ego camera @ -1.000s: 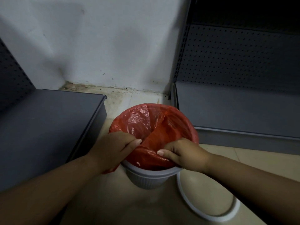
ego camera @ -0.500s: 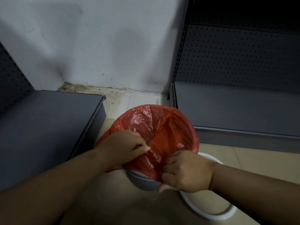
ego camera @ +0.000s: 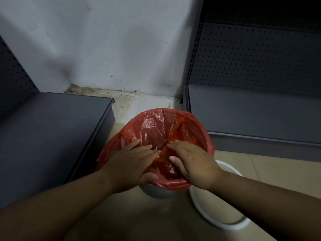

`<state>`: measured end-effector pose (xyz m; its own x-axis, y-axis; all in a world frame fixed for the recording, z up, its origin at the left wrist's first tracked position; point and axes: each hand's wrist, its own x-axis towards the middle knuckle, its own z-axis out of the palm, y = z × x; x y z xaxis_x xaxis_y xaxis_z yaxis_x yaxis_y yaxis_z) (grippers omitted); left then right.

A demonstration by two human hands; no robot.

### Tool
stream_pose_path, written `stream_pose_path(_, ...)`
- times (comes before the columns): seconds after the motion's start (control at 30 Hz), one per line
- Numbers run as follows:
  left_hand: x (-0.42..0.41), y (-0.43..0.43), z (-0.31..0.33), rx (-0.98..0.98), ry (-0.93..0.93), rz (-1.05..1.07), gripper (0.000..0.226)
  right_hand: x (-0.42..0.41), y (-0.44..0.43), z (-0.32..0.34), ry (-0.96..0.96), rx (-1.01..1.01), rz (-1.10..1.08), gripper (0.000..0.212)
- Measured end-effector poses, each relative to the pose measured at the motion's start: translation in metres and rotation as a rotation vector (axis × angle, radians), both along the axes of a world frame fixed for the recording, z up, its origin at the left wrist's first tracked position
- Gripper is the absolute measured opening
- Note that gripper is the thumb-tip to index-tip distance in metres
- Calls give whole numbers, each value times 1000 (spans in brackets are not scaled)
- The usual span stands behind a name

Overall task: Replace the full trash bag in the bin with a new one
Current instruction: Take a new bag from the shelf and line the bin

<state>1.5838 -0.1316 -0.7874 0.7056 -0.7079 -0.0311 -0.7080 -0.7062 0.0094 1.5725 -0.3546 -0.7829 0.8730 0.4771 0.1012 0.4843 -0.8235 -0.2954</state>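
A red plastic trash bag (ego camera: 156, 126) lines a small grey ribbed bin (ego camera: 157, 192) on the tiled floor. Its edge is folded over the far and side rim and hangs loose on the left. Both my hands reach into the bin's mouth from the near side. My left hand (ego camera: 132, 164) lies flat on the bag's inner left side with its fingers spread and its thumb at the near rim. My right hand (ego camera: 194, 164) presses flat on the bag's inner right side, fingers pointing left. A fold of bag stands between the two hands. The bin's inside is hidden.
A white plastic ring (ego camera: 225, 225) lies on the floor just right of the bin. A low dark grey shelf base (ego camera: 52, 136) stands close on the left, and a grey shelf unit with perforated back (ego camera: 251, 110) on the right. A stained white wall (ego camera: 112, 49) is behind.
Both hands let go of the near edge and moved into the bin's mouth, now flat on the bag. The bag's near edge now covers the near rim.
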Motion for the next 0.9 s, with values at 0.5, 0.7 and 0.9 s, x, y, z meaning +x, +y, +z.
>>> stream_pose_path(0.5,-21,14,-40,-36,-309,-1,60,-23,-22,-23,-259,-160,-23,64)
stream_pose_path(0.7,-18,5,-18,-448,-140,133,65,0,-12,5,-220,95,-188,71)
stream_pose_path(0.9,23,-24,1,-781,113,871,58,48,-10,3,210,399,-669,57)
